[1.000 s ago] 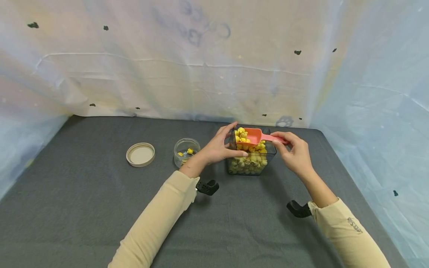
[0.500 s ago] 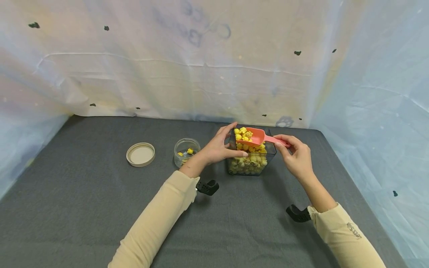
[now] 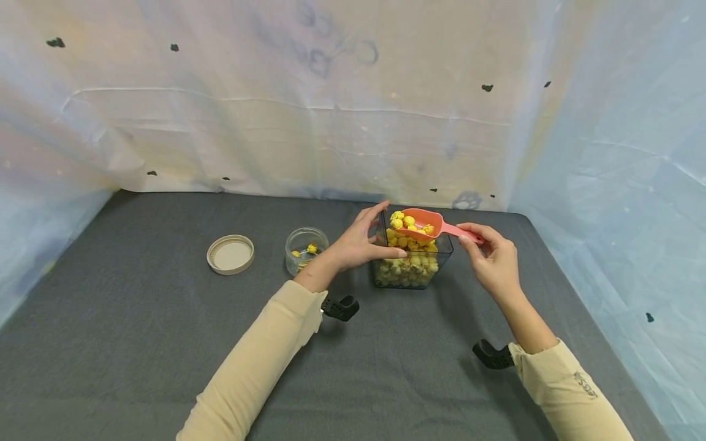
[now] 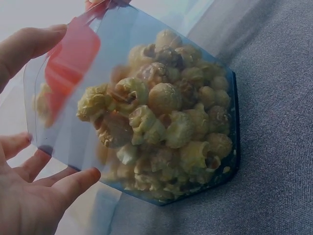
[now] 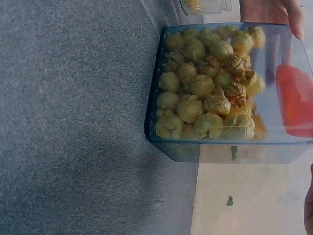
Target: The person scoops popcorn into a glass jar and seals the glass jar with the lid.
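Note:
A clear, dark-tinted rectangular container (image 3: 444, 246) stands on the table, well filled with yellow popcorn (image 3: 410, 267). My left hand (image 3: 357, 246) grips its left side by the rim, thumb along the front and fingers toward the back. Over the container's opening is a coral-pink scoop (image 3: 434, 222) carrying several popcorn pieces (image 3: 397, 223). My right hand (image 3: 493, 264) pinches the end of the scoop's handle. Through the container's wall, the left wrist view shows the scoop (image 4: 73, 58) above the heap; the right wrist view shows its bowl (image 5: 296, 100) near the rim.
Left of the container sits an open glass jar (image 3: 292, 260) with a few yellow pieces inside, partly behind the left forearm. Farther left lies a round, pale lid (image 3: 230, 255). A grey cloth covers the table (image 3: 138, 331); a draped sheet (image 3: 331, 147) hangs behind it.
The scoop has drawn back to the right with my right hand, and some popcorn has shifted deeper into its bowl. My left hand and the container have stayed put.

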`<action>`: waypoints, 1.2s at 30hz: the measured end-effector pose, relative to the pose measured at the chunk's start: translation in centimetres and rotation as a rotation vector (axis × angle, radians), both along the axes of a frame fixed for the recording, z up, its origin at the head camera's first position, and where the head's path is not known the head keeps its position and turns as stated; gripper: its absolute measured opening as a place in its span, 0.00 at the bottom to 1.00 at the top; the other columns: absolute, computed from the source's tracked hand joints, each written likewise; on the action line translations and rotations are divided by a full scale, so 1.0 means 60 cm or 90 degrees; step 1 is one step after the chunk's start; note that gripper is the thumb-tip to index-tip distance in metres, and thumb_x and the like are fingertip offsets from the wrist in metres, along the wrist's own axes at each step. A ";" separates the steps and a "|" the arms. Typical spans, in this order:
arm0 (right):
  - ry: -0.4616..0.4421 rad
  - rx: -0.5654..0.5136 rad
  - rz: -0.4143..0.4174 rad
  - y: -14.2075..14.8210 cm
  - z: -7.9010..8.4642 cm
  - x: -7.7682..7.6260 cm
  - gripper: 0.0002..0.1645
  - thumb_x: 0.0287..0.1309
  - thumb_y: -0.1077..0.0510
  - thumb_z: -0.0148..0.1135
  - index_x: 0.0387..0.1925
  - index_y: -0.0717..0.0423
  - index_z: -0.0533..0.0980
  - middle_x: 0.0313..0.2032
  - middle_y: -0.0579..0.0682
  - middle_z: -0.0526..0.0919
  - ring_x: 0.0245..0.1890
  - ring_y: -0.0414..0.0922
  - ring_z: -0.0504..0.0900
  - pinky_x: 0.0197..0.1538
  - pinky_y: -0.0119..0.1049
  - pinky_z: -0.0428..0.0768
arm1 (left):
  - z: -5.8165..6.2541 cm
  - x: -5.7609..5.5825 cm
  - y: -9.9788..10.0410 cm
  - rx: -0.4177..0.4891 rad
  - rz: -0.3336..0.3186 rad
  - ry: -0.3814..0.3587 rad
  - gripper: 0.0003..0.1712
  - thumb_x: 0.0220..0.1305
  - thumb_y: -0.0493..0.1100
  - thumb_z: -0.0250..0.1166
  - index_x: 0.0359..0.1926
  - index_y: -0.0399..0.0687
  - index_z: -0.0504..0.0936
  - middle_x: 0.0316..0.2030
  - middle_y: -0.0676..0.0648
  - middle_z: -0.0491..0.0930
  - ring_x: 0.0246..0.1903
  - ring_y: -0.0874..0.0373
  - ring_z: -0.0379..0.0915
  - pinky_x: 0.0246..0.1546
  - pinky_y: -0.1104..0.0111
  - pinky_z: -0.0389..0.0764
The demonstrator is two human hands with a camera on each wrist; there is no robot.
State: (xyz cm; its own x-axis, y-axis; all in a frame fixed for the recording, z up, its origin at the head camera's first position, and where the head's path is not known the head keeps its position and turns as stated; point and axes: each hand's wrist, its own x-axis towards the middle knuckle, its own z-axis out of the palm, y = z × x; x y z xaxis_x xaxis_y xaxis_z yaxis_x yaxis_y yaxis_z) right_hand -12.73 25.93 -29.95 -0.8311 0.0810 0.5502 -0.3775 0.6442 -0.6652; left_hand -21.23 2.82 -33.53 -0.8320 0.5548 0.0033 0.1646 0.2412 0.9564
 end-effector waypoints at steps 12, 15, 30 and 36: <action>-0.020 -0.045 -0.005 0.004 0.001 0.005 0.11 0.58 0.72 0.61 0.43 0.74 0.79 0.27 0.39 0.77 0.19 0.29 0.67 0.22 0.20 0.65 | 0.004 0.001 -0.006 -0.020 0.006 -0.005 0.58 0.53 0.51 0.74 0.75 0.68 0.45 0.74 0.50 0.43 0.73 0.50 0.45 0.68 0.55 0.62; -0.032 -0.052 -0.004 0.004 0.002 0.007 0.11 0.59 0.72 0.60 0.43 0.74 0.79 0.27 0.38 0.76 0.20 0.29 0.68 0.22 0.19 0.66 | 0.008 0.002 -0.009 -0.053 0.013 0.018 0.58 0.52 0.53 0.74 0.76 0.66 0.45 0.75 0.49 0.44 0.73 0.50 0.46 0.69 0.53 0.61; -0.040 -0.129 0.013 0.017 -0.033 0.001 0.12 0.60 0.68 0.61 0.45 0.69 0.80 0.31 0.47 0.82 0.25 0.28 0.76 0.27 0.19 0.73 | 0.013 0.017 -0.050 -0.128 0.069 0.098 0.59 0.48 0.60 0.74 0.75 0.59 0.49 0.74 0.50 0.50 0.72 0.48 0.48 0.66 0.45 0.60; -0.035 -0.162 0.030 0.014 -0.037 0.005 0.11 0.61 0.67 0.60 0.45 0.68 0.81 0.30 0.40 0.82 0.27 0.30 0.78 0.30 0.19 0.76 | 0.011 0.024 -0.070 -0.143 0.084 0.120 0.59 0.48 0.60 0.74 0.75 0.57 0.50 0.74 0.47 0.49 0.72 0.47 0.49 0.66 0.46 0.61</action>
State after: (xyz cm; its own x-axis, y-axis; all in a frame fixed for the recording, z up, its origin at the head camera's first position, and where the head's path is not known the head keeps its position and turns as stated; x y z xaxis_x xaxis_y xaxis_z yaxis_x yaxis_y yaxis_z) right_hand -12.41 26.78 -32.18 -0.8652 0.1718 0.4711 -0.3618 0.4365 -0.8237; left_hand -19.78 -1.36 -32.87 -0.8932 0.4466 0.0532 0.2866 0.4739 0.8326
